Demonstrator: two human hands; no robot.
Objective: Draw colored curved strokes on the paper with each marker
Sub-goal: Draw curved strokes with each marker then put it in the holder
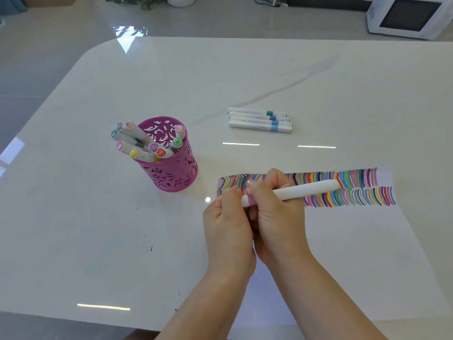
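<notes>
A white marker (306, 190) with a lilac band lies level above the paper (355, 241), held by both hands. My right hand (277, 217) grips its barrel near the band. My left hand (228, 224) is closed over the left end, where the cap or tip is hidden. The paper carries two rows of coloured curved strokes (355, 186) along its top edge. A pink cut-out pen cup (171, 165) to the left holds several capped markers (137, 143). Three white markers (259, 119) with green and blue bands lie side by side behind the paper.
The glossy white table (98, 217) has a rounded far-left corner and a near edge close to my arms. A white microwave (409, 15) sits on the floor at the far right, and a potted plant (157, 1) stands beyond the table.
</notes>
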